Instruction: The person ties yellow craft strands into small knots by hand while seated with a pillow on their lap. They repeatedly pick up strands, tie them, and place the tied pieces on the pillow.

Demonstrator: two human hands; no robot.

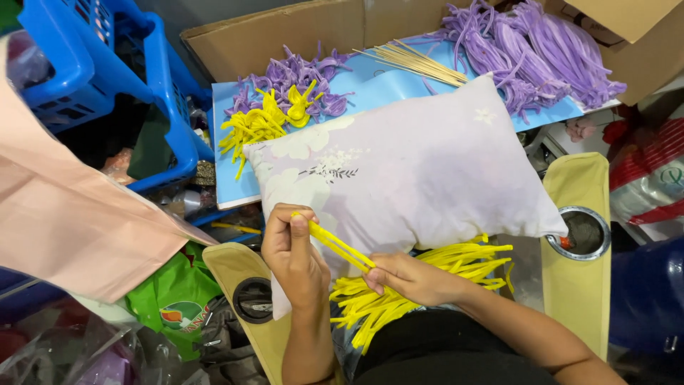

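My left hand (291, 255) and my right hand (406, 276) both hold a few yellow pipe cleaners (340, 247) stretched between them, over the near edge of a pale floral pillow (406, 171) on my lap. The left hand pinches the upper end, the right hand the lower end. A loose bundle of yellow pipe cleaners (420, 274) lies under the right hand, partly hidden by the pillow.
A blue board (385, 85) beyond the pillow carries purple twisted shapes (299, 75), yellow shapes (260, 121), thin wooden sticks (417, 63) and a purple pipe cleaner heap (534, 50). A blue basket (107, 78) stands left, cardboard boxes (285, 36) behind, beige chair arms (577, 271) at the sides.
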